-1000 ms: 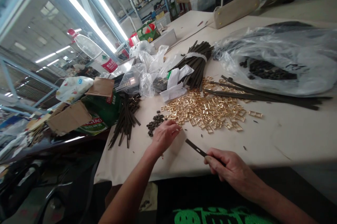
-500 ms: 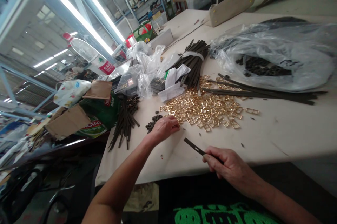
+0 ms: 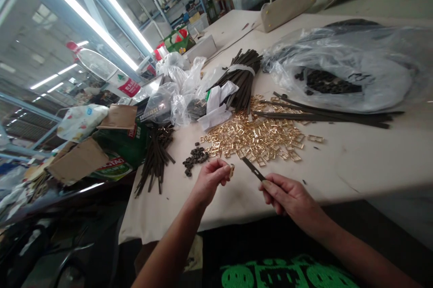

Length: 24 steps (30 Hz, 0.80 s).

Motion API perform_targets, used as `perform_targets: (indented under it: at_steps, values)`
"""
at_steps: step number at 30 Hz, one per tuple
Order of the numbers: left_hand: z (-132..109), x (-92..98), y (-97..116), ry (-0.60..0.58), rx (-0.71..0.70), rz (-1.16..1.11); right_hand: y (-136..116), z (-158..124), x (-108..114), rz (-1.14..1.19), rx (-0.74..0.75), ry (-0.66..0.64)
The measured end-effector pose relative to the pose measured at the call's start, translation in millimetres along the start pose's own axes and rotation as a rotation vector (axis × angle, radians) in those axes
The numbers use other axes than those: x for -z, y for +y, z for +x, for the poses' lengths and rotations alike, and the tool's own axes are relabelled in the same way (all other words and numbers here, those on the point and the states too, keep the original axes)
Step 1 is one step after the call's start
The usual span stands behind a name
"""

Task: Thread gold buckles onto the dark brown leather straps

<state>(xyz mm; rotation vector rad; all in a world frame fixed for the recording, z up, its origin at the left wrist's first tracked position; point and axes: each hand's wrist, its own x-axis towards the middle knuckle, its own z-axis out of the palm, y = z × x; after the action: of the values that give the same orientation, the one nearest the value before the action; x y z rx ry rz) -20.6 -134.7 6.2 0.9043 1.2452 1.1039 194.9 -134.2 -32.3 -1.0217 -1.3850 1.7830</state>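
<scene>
Strap [image 3: 249, 165] and gold fitting [image 3: 232, 171], held apart

Your worktop [image 3: 345, 157] carries gold frames [image 3: 253, 137] at twelve o'clock, presumably for reach. Your right hand [image 3: 287, 191] grips the strap, slotted end bared toward ten-thirty, likely for access; your left hand [image 3: 211, 179] pinches the fitting.

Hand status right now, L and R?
Left hand: closed, pinching a small gold buckle.
Right hand: closed, holding a dark strap, slotted end sticking out.
</scene>
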Motion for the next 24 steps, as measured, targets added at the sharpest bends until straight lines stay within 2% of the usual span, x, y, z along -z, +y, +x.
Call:
perform_targets:
  at_steps: [3,9,12,15,19,24]
  values:
    - [-18,-18.0,-4,-0.020,0.052,-0.114,-4,3,-4,0.046,0.018,0.057]
    - [-37,-39.7,-17,-0.011,0.084,-0.187,-17,3,-17,-0.078,0.144,0.008]
    - [-40,-42.4,-22,0.002,0.072,-0.218,-19,1,-19,-0.116,0.190,0.001]
    - [-42,-42.4,-25,0.019,0.048,-0.207,-18,0,-19,-0.094,0.151,-0.014]
    - [-49,-43.1,-25,0.018,-0.013,-0.098,-16,-1,-20,0.067,0.045,-0.067]
    - [-57,-46.5,-20,0.028,-0.083,0.044,-16,-2,-24,0.146,0.041,-0.082]
